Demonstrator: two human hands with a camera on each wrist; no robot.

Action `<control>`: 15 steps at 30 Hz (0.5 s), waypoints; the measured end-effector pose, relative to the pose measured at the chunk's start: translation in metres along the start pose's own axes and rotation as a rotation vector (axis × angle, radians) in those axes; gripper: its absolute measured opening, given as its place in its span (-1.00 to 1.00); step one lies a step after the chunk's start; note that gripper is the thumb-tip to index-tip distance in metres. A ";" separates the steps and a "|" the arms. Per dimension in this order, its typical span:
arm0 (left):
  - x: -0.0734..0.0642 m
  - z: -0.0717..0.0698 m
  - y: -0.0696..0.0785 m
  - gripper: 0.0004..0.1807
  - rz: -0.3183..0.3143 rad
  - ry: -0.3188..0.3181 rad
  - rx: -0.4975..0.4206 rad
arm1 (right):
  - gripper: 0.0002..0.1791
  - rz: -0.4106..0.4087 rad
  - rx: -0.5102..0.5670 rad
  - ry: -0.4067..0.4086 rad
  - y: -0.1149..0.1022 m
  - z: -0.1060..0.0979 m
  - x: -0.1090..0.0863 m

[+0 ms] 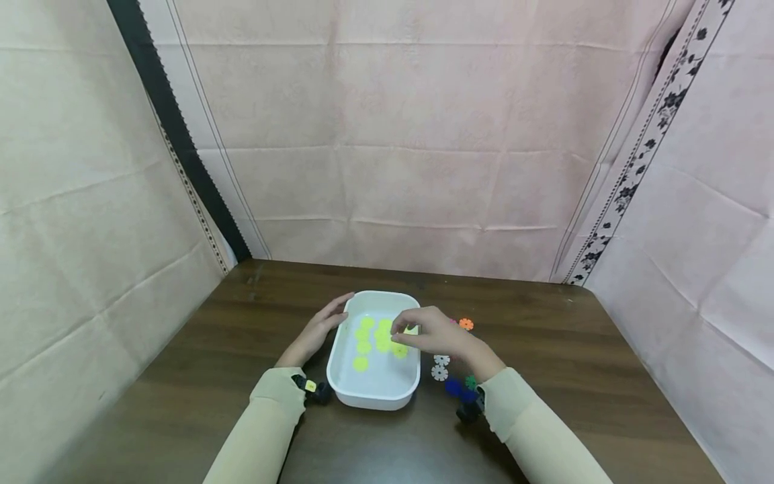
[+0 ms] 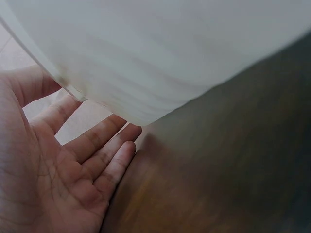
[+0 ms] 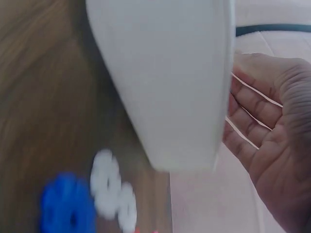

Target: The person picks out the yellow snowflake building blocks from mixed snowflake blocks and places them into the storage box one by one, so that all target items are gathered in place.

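A white rectangular tub stands on the table with several yellow-green discs lying in it. My left hand is at the tub's left side, its fingertips right at the rim; in the left wrist view its fingers spread loosely against the tub wall. Over the tub's right part hovers my right hand, thumb and fingers loosely bent with the tips close together. From the right wrist, the tub hides the right fingertips, and I cannot tell whether they touch a disc.
Right of the tub, on the brown wooden table, lie white flower-shaped pieces, blue ones, a green one and an orange one. Pale cloth hangs behind and on both sides.
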State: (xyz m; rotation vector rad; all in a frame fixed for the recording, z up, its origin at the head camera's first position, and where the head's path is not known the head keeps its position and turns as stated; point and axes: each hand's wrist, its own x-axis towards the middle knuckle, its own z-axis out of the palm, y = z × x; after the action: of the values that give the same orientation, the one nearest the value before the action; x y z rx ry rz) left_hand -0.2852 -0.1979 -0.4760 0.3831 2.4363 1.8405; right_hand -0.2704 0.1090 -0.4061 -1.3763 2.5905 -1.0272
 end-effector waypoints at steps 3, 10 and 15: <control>-0.003 0.001 -0.002 -0.47 -0.003 0.004 -0.004 | -0.78 0.027 0.009 0.043 0.006 -0.005 -0.018; -0.006 0.002 -0.006 -0.44 -0.018 -0.018 -0.006 | -0.84 0.027 0.054 0.163 0.025 -0.016 -0.058; -0.005 -0.002 -0.003 -0.48 0.002 0.006 0.002 | -0.83 0.091 0.071 0.203 0.034 -0.027 -0.076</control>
State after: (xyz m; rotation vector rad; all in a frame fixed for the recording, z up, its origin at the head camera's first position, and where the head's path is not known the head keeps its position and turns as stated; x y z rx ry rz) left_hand -0.2809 -0.2019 -0.4784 0.3812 2.4428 1.8425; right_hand -0.2572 0.1937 -0.4245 -1.1842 2.6957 -1.2931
